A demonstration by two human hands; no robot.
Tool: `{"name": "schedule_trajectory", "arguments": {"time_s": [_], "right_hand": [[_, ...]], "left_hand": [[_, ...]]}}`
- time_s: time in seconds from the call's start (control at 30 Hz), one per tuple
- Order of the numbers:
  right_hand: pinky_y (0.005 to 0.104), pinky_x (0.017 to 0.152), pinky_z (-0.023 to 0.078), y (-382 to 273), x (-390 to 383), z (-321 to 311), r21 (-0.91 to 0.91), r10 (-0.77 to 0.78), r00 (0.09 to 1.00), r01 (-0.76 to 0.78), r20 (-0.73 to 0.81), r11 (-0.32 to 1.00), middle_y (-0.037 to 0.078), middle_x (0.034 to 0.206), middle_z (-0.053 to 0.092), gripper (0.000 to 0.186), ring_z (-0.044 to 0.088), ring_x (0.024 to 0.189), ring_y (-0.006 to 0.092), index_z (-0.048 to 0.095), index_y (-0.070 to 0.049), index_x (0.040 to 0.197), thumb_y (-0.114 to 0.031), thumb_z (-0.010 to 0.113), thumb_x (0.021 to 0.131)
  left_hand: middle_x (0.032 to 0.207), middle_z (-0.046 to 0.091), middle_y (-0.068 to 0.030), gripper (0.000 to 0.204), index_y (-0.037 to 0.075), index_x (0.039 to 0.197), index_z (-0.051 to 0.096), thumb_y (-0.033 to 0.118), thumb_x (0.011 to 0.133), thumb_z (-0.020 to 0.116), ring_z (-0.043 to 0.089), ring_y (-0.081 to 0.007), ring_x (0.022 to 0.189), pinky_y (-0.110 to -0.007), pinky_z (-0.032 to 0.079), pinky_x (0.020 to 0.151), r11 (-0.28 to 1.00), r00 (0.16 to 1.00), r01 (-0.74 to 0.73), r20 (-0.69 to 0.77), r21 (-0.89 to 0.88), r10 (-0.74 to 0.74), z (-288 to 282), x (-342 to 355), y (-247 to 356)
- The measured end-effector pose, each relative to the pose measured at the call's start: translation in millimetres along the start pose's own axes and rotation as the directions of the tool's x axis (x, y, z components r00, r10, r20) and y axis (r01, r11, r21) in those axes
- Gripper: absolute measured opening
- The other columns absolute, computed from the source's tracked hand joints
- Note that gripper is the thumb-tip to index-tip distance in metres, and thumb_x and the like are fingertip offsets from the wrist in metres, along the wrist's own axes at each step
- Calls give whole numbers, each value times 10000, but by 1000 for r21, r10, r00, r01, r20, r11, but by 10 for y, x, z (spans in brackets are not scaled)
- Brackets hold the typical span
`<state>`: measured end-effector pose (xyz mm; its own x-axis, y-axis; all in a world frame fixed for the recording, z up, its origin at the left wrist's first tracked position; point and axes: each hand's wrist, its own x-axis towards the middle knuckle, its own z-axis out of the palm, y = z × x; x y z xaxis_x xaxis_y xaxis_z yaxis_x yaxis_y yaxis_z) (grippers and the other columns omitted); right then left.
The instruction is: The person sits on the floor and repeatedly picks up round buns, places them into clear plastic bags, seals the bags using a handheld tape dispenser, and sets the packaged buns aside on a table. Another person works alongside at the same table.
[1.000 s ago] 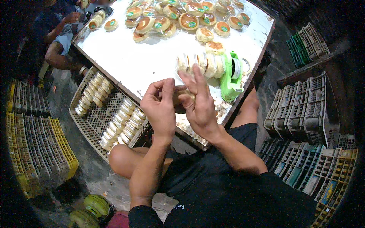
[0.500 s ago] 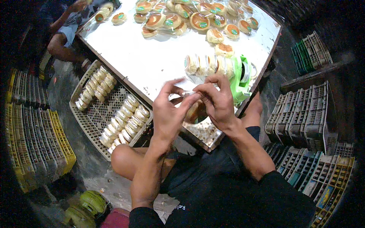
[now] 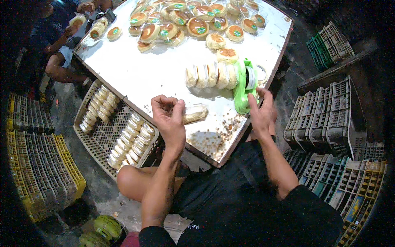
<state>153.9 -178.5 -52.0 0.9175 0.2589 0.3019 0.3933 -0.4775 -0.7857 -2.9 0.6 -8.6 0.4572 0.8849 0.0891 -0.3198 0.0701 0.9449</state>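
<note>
My left hand [image 3: 168,119] pinches a bagged round bun [image 3: 194,113] over the white table's near part, the bag extending rightward from my fingers. My right hand [image 3: 261,113] has thumb and fingers apart at the near end of a green tape dispenser [image 3: 242,99]; I cannot tell whether it touches it. A row of bagged buns [image 3: 210,75] stands on edge left of the dispenser, with a loose bun [image 3: 227,54] behind. A pile of bagged buns with green labels [image 3: 197,26] lies at the table's back.
A plastic crate [image 3: 82,138] of bagged buns sits left below the table edge [image 3: 141,109]. Crate stacks flank me at left [image 3: 43,173] and right [image 3: 314,119]. A co-worker [image 3: 53,37] sits at upper left holding a bun. Green round objects [image 3: 106,228] lie at lower left.
My hands were together around the bag and have separated: the left keeps the bagged bun, lower and leftward, while the right has moved right to the tape dispenser.
</note>
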Motion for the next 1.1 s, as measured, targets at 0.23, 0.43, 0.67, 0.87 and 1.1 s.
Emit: {"name": "schedule_trajectory", "arguments": {"time_s": [0.23,0.43,0.67,0.87,1.1], "right_hand": [[374,901,396,-188,189,-175,-55,248,966,-245,74,968,175,975,556,344,529,986,294,659,46,787,-290,644,859],[323,808,470,435,-364,-49,357,491,825,-564,279,745,96,870,657,267,600,860,189,680,22,848,-227,601,904],[302,838,486,-1215,-568,465,501,-54,935,-139,351,854,111,1178,519,131,527,1065,203,660,-35,919,-139,671,841],[314,791,520,-967,-536,553,517,91,648,-676,756,525,101,1189,505,382,547,1001,168,456,-59,1230,-174,589,890],[387,895,434,-911,-173,913,587,-71,841,-311,536,747,122,1114,548,375,525,1059,242,480,-75,1198,-249,576,880]], "left_hand": [[803,515,-18,214,54,955,416,3,871,606,490,-68,704,-214,423,624,993,1000,-14,19,118,12,133,-64,-155],[815,514,-21,207,53,958,418,6,875,602,483,-71,731,-212,418,649,996,999,18,32,83,-20,125,-17,-234],[825,499,-30,231,31,961,421,-13,836,609,480,-101,746,-245,432,699,980,1000,-30,2,197,30,80,-60,-185],[883,464,-28,308,50,986,402,-86,768,572,488,-108,814,-268,440,766,959,950,-128,309,255,45,-124,-19,72],[1107,589,-124,430,-38,1193,481,108,840,678,579,-205,1021,-320,459,916,837,872,488,172,-248,-458,-169,506,0]]}}
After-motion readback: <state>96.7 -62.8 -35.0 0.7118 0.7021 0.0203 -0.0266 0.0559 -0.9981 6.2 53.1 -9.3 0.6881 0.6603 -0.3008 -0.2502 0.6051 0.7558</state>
